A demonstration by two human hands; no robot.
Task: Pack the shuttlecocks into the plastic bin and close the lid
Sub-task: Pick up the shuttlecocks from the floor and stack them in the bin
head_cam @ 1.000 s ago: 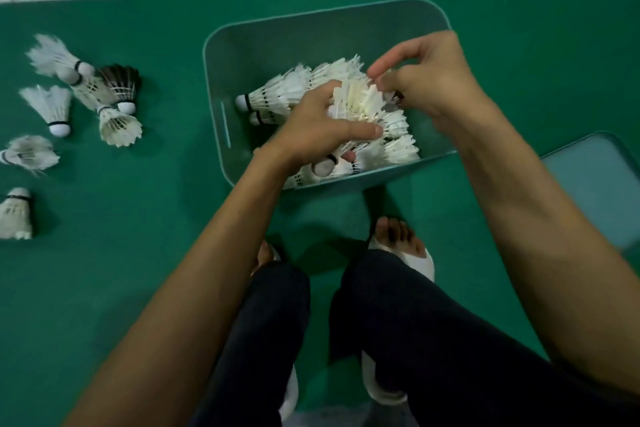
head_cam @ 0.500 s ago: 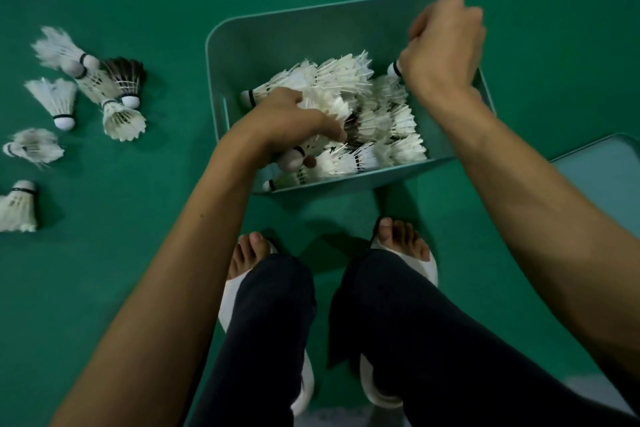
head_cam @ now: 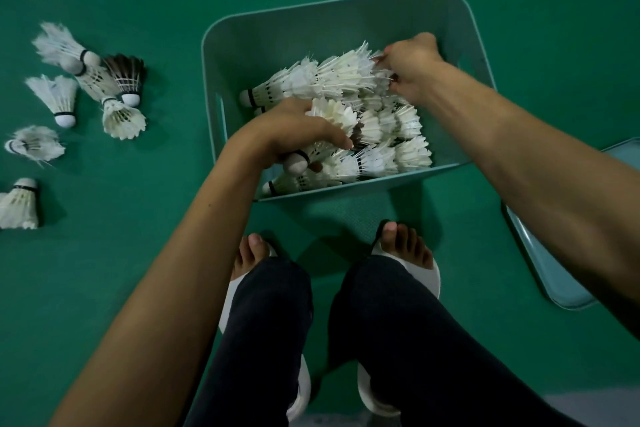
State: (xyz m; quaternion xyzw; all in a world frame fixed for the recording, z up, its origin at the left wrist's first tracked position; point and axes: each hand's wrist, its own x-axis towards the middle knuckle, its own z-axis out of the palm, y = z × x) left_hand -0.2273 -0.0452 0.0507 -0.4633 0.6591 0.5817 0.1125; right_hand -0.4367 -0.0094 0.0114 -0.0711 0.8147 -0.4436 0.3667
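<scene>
Shuttlecocks [head_cam: 381, 135] lay heaped in the plastic bin [head_cam: 277, 31] on the green court floor [head_cam: 138, 288]. At its near left corner the left hand [head_cam: 294, 128] gripped one shuttlecock [head_cam: 296, 163]. The right hand [head_cam: 412, 66] pinched a stacked row [head_cam: 311, 80] near the far right wall. Loose shuttlecocks [head_cam: 121, 114] lay well apart leftward, and the lid [head_cam: 554, 274] lay to the right.

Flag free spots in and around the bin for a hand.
Free: inside the bin, the strip between its far wall and the packed shuttlecocks; the floor between the loose shuttlecocks and the bin's left wall. Crowded: the rest of the bin, where left hand and right hand grip the pile.
</scene>
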